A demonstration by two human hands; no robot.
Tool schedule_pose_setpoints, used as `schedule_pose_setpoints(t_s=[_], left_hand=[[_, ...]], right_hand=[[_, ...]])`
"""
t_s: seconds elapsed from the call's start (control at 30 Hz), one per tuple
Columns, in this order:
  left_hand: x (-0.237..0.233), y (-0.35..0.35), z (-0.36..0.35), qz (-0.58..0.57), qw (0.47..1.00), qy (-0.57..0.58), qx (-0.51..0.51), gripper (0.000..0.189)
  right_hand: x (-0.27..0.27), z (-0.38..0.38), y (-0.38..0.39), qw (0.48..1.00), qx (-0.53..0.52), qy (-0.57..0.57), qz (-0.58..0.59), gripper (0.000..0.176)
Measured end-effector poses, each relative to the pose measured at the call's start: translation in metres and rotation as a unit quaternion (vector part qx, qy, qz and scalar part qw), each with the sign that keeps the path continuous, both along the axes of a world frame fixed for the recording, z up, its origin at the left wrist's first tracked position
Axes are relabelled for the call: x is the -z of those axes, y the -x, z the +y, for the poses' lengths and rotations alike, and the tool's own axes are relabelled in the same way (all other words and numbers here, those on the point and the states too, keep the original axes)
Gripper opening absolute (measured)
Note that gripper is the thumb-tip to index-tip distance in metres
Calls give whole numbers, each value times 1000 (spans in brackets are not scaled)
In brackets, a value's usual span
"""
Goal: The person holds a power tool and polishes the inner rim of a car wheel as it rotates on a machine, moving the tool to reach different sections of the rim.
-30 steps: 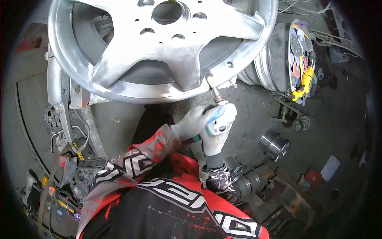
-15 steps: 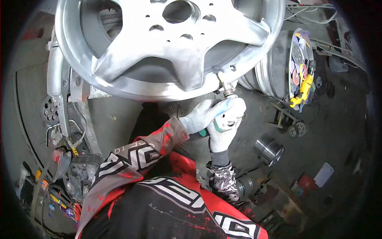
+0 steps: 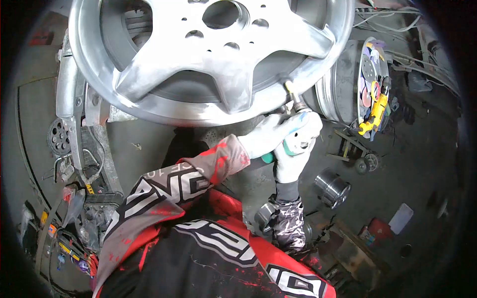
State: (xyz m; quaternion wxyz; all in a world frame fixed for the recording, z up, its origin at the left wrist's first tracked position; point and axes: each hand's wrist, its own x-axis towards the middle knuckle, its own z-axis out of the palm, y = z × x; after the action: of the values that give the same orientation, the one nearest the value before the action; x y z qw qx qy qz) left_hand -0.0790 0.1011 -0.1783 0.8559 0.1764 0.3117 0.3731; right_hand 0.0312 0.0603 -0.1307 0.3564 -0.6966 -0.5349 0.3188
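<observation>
A large silver alloy wheel [image 3: 233, 74] with broad spokes fills the top of the head view, its lip toward me. My left hand [image 3: 263, 135], in a white glove, is closed over the front of a grinder [image 3: 301, 139] with green parts. Around the body of the same tool, from below, wraps my gloved right hand [image 3: 289, 168]. The grinder's narrow, yellowish tip [image 3: 289, 88] points up and overlaps the lower right part of the wheel's lip. Much of the tool's body is hidden by the gloves.
Right of the wheel, another wheel [image 3: 340, 79] lies on its side, bearing sanding discs and a yellow power tool [image 3: 375, 114]. A metal cylinder [image 3: 333, 188] and a small wheeled frame [image 3: 345, 145] are on the floor. Metal parts [image 3: 69, 94] stand at the left.
Both hands and the grinder have moved right along the wheel's lower lip, the tip shifting with them. The wheel stays almost in place in view.
</observation>
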Motion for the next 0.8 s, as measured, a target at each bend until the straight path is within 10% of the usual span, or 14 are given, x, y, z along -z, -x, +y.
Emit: schedule_pose_setpoints(t_s=[0.5, 0.8], left_hand=[[-6, -25, -15, -37, 990, -9, -132, 39], [-61, -12, 61, 16, 999, -25, -22, 56]], right_hand=[[-13, -3, -13, 997, -22, 42, 56, 92], [-47, 59, -18, 995, -20, -39, 88, 90]])
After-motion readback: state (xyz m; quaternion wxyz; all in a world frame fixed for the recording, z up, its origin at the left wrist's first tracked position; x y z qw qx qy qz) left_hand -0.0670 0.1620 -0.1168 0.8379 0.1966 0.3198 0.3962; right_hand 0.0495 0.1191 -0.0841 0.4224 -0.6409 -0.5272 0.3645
